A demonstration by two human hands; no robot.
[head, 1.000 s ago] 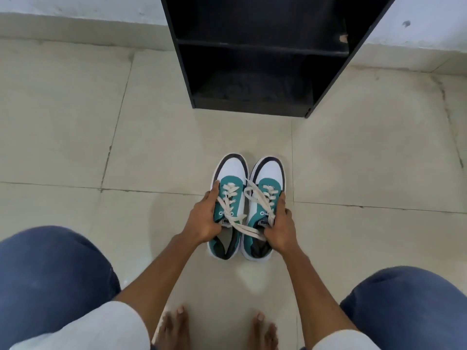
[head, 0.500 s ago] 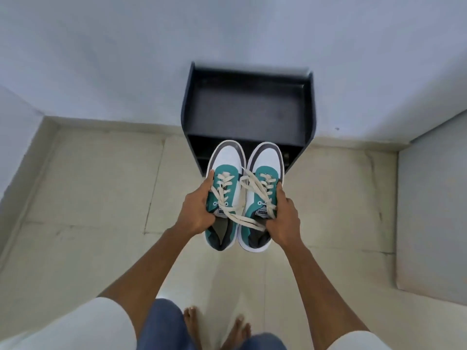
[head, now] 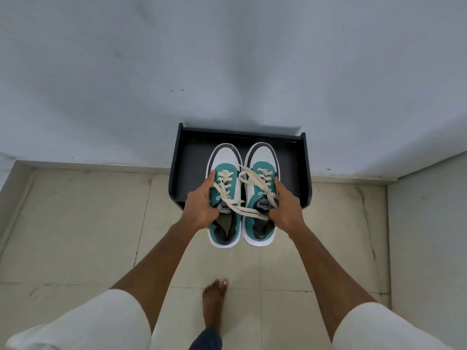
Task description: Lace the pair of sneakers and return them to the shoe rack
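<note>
1. Left sneaker point(head: 225, 173): teal upper, white toe and sole, dark grey toe band, dark lining.
2. Right sneaker point(head: 262, 170): same teal, white and dark grey scheme; white tongue label with black lettering.
3. Laces point(head: 242, 210): cream, loosely crossed over both shoes.
4. Shoe rack point(head: 298, 173): black throughout.
5. Floor tiles point(head: 88, 210): pale beige with dark grout lines.
6. Wall point(head: 227, 59): plain bluish-grey.
7. Sleeves point(head: 101, 322): white.
</note>
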